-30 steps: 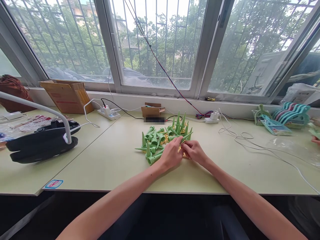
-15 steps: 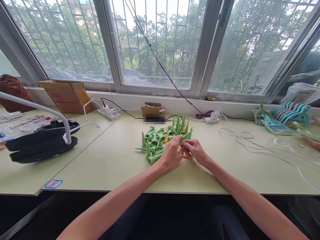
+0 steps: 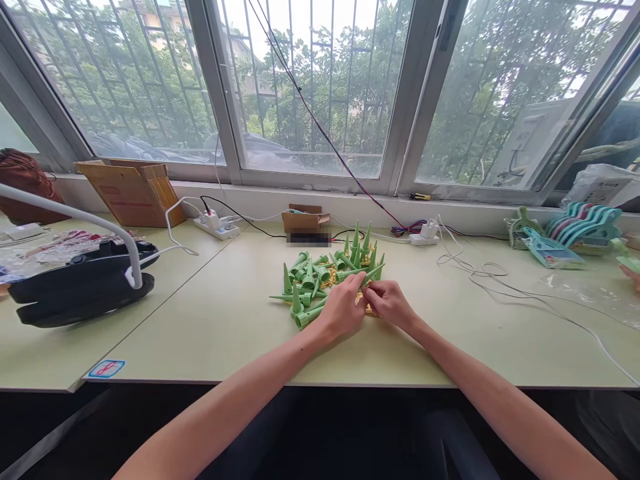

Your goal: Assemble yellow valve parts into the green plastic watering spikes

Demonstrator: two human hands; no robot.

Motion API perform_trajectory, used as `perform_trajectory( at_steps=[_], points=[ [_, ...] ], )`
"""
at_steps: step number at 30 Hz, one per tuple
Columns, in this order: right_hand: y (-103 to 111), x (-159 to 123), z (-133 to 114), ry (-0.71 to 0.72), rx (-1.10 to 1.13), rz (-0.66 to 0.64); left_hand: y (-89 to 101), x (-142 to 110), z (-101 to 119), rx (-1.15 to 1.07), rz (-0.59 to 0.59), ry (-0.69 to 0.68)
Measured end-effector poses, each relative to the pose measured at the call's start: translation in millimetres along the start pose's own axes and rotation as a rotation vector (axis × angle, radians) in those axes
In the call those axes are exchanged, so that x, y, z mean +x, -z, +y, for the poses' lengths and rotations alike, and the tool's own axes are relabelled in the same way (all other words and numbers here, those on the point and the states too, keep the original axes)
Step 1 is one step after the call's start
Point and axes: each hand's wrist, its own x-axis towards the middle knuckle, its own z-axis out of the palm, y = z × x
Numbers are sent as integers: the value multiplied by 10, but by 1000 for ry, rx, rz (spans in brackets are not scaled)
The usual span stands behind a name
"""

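A heap of several green plastic cone spikes (image 3: pixel 313 280) lies mid-table, with small yellow pieces mixed in among them. My left hand (image 3: pixel 343 308) is closed around one green spike (image 3: pixel 369 274) at the heap's near right edge; the spike's tip points up and right. My right hand (image 3: pixel 387 303) sits right beside it, fingers pinched together at the spike's base; what they pinch is hidden. Both hands touch each other above the table (image 3: pixel 225 320).
A small cardboard box (image 3: pixel 305 221) and a power strip (image 3: pixel 216 227) with cables stand behind the heap. A larger cardboard box (image 3: pixel 133 190) and a black device with a white arm (image 3: pixel 83 280) are on the left. Teal plastic items (image 3: pixel 575 230) and another person's hand (image 3: pixel 631 270) are at the right.
My hands stay at the heap with only slight finger shifts on the spike. The other person's hand at the right edge has drawn back.
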Motion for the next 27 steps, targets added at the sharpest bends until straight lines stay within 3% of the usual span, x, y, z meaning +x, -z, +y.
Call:
perform_trajectory(
  at_steps=[9, 22, 27],
  points=[
    [-7, 5, 8, 0, -8, 9, -16, -9, -23, -3, 11, -7],
    [16, 18, -31, -160, 324, -101, -24, 5, -13, -17, 75, -17],
    [19, 21, -37, -176, 328, -107, -27, 2, -20, -36, 79, -23]
  ],
)
